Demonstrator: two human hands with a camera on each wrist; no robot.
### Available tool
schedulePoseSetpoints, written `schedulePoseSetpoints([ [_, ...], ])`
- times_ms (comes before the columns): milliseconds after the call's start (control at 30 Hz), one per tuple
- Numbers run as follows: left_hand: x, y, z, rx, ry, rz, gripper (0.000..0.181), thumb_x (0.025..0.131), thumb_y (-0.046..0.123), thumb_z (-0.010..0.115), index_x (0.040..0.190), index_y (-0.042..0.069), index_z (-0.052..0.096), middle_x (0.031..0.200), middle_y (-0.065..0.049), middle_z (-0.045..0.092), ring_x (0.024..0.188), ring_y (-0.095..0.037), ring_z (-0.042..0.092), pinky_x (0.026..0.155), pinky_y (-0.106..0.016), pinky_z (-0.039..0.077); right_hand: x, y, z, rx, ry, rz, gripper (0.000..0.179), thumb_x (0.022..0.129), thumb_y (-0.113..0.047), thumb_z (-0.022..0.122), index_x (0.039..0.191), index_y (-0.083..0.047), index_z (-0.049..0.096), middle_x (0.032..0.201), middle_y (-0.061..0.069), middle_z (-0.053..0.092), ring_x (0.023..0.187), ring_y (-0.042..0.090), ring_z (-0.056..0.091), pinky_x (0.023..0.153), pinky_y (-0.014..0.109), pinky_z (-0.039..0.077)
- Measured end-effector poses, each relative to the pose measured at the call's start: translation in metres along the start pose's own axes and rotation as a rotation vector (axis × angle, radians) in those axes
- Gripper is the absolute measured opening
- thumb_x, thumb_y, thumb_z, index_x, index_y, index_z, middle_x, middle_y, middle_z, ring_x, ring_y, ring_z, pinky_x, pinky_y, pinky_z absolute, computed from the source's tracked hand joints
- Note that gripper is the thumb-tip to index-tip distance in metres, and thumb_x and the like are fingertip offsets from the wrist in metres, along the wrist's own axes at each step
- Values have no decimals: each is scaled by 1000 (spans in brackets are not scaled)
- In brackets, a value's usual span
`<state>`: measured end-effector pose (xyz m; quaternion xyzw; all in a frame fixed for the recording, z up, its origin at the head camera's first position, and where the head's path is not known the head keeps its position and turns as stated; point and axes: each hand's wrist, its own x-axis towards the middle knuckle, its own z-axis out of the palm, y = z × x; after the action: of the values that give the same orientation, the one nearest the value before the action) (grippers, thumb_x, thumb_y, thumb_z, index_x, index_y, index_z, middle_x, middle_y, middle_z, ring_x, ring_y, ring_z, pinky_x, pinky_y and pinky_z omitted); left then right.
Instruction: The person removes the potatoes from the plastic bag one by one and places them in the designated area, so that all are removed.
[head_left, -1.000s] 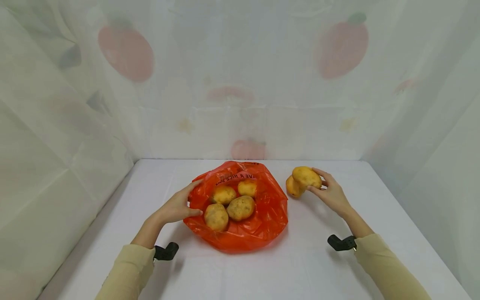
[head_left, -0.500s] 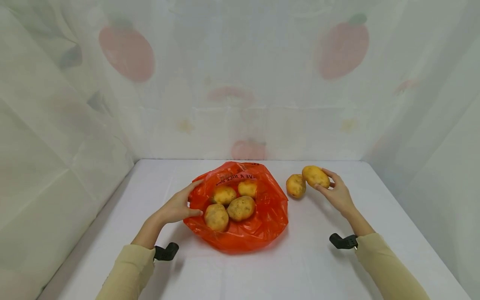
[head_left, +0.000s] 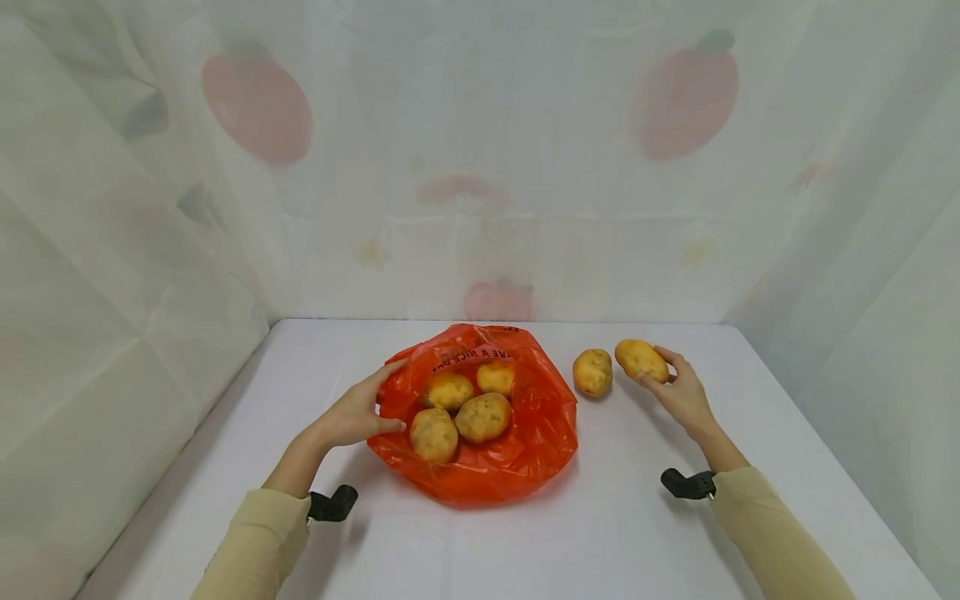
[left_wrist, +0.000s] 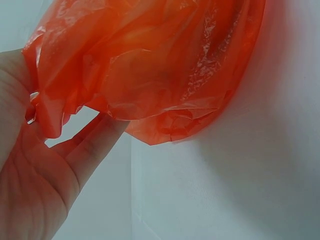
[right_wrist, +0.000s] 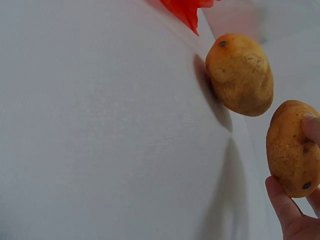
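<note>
Potato (head_left: 640, 359) sits pinched in the right hand (head_left: 683, 395).

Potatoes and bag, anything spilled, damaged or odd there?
Nothing looks spilled. The print on the bag reads backward. The loose potato and held potato each show a dark spot, possibly a blemish.

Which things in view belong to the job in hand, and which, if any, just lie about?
In the job, it seems:
red bag, its edge in the left hand
four potatoes in the bag
held potato in the right hand
loose potato beside the bag

Only surroundings:
table
printed backdrop
black wrist devices
</note>
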<state>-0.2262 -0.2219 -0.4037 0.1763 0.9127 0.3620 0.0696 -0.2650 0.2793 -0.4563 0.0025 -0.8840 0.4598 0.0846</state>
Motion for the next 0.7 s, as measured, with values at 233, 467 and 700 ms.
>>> schedulePoseSetpoints([
  [233,0,0,0,6,1,3,90,75,18,76,147,20,21,142,-10,37,123,-31,42,96,-51,42,2,9,2,-9,-39,23,71,88,-31,61,143,-2,26,142,27,29,120,42,39,95,51,40],
  [467,1,-1,0,1,-1,7,90,75,18,75,146,21,21,144,-10,35,125,-32,41,97,-51,41,3,16,4,-27,-100,46,73,88,-32,60,143,0,24,143,28,27,123,42,36,99,54,36],
  [700,1,-2,0,7,2,6,90,75,19,75,147,20,21,144,-10,35,125,-32,40,97,-52,40,3,15,5,-41,-108,60,72,88,-29,60,142,1,25,142,29,27,123,42,36,99,54,35],
])
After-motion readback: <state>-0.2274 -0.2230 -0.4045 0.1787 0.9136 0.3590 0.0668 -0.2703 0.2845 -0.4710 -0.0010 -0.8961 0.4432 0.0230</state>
